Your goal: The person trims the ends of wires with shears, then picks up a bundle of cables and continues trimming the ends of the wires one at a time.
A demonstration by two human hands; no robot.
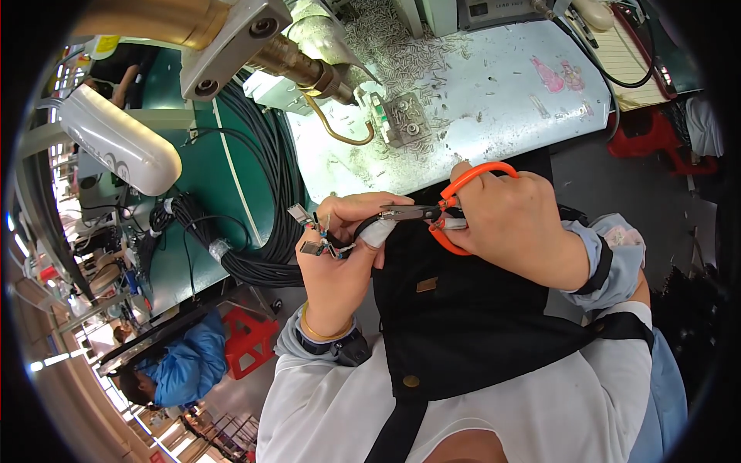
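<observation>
Scissors (421,213): one, orange-handled; silvery connectors (312,248): two visible; right hand (513,220): fingers curled around scissor handles; left hand (336,266): fingers closed, holding connectors and white wrap (377,232)

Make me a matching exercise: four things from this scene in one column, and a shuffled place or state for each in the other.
Things:
1. Scissors
2. Coiled cables
3. Black apron
4. Small metal bits

Places and states:
A. Scattered over the pale worktop
B. Held by their orange handles in the right hand
C. Worn over a white shirt
D. Looped on the green table

Pairs: 1-B, 2-D, 3-C, 4-A
</observation>
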